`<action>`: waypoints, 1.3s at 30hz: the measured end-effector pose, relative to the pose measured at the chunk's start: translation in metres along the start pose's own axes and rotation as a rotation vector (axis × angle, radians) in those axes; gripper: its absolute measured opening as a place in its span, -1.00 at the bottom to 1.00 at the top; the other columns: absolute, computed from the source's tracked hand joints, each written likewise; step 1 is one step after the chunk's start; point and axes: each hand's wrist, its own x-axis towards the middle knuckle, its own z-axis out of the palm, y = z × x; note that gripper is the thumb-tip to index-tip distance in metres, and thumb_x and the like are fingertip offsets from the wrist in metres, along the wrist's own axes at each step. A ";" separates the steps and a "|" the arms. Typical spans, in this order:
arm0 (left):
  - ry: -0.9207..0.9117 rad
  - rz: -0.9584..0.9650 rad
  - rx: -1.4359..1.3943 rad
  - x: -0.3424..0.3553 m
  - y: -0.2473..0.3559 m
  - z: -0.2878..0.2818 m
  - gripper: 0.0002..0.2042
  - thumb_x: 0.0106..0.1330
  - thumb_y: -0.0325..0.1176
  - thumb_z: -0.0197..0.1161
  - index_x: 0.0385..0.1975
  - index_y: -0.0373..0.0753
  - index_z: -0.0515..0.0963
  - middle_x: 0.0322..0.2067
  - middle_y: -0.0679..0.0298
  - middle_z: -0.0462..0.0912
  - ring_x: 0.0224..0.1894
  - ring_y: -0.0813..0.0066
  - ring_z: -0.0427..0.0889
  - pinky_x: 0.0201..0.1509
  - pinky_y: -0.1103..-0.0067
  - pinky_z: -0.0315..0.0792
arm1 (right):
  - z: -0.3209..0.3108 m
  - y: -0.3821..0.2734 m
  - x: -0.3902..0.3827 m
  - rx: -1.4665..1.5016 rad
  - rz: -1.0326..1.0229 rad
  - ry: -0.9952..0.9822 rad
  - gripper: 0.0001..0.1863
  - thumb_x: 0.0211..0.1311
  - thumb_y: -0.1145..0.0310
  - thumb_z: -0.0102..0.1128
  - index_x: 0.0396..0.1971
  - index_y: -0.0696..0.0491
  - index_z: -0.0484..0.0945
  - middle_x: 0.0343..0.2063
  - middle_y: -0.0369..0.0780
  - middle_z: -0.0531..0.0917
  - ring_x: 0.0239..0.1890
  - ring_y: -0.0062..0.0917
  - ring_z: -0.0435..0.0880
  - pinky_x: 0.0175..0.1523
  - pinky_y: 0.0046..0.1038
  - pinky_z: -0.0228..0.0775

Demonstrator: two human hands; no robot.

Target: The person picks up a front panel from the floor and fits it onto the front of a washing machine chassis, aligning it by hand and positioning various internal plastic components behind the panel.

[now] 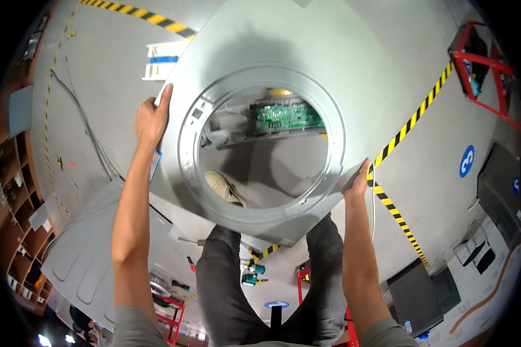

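Note:
Between my arms I hold up a large light-grey washing machine front panel (359,75) with a wide round opening. Its left edge is in the grip of my left hand (151,118), the thumb lying along the front face. On the lower right edge my right hand (357,180) is closed, its fingers mostly hidden behind the panel. Through the opening a green circuit board (286,117) in a grey housing shows on the floor, along with a beige shoe (223,188).
Yellow-black tape (414,118) marks the floor. A large grey panel (92,254) lies at lower left, near wooden shelving (20,196). A cordless drill (252,279) is behind my legs. A red frame (486,63) stands far right; a white plastic part (162,60) lies far left.

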 end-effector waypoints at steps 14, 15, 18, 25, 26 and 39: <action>0.577 0.476 0.141 -0.306 0.117 -0.593 -0.33 -0.07 0.30 0.21 -0.67 -0.40 0.44 -0.71 0.02 0.49 -0.65 0.12 0.53 -0.55 0.37 0.41 | 0.042 -0.059 -0.345 0.285 0.259 -0.620 -0.20 0.13 -0.31 -0.13 0.18 0.03 0.19 0.13 -0.21 0.34 0.13 -0.32 0.32 0.18 -0.24 0.16; 0.682 0.552 0.222 -0.337 0.128 -0.620 -0.34 -0.06 0.30 0.19 -0.67 -0.37 0.43 -0.71 0.06 0.49 -0.66 0.15 0.53 -0.57 0.40 0.41 | 0.042 -0.065 -0.355 0.074 0.306 -0.645 -0.24 0.13 -0.30 -0.12 0.12 0.04 0.25 0.05 -0.21 0.41 0.05 -0.33 0.38 0.12 -0.27 0.21; 0.836 0.696 0.278 -0.423 0.158 -0.680 -0.40 -0.15 0.24 0.29 -0.63 -0.33 0.44 -0.71 0.17 0.45 -0.63 0.24 0.52 -0.53 0.45 0.41 | 0.052 -0.110 -0.409 -0.732 -0.033 -0.770 -0.45 0.16 -0.16 0.01 -0.25 0.09 0.53 -0.41 -0.23 0.63 -0.34 -0.48 0.55 -0.14 -0.44 0.35; 0.727 0.791 0.447 -0.536 0.174 -0.686 -0.49 -0.21 0.06 0.38 -0.55 -0.32 0.43 -0.56 0.22 0.48 -0.46 0.35 0.56 -0.41 0.52 0.42 | 0.021 -0.384 -0.810 -0.436 -2.155 -1.038 -0.29 -0.24 0.36 0.42 0.02 0.18 0.34 -0.08 -0.10 0.46 -0.03 -0.31 0.42 0.07 -0.35 0.22; 0.734 0.796 0.465 -0.549 0.173 -0.686 -0.49 -0.22 0.06 0.38 -0.55 -0.32 0.43 -0.56 0.22 0.48 -0.45 0.36 0.56 -0.41 0.53 0.41 | 0.019 -0.395 -0.830 -0.570 -2.183 -1.138 -0.22 -0.28 0.34 0.44 0.06 0.19 0.30 -0.05 -0.07 0.43 0.00 -0.25 0.39 0.09 -0.32 0.21; 0.826 0.550 0.418 -0.674 0.060 -0.668 -0.55 -0.18 0.01 0.35 -0.51 -0.29 0.48 -0.49 0.22 0.50 -0.38 0.36 0.54 -0.31 0.51 0.41 | 0.012 -0.283 -0.893 -0.952 -1.878 -1.715 -0.56 -0.27 0.34 0.47 -0.48 0.22 0.38 -0.63 -0.16 0.38 -0.57 -0.45 0.27 -0.41 -0.48 0.22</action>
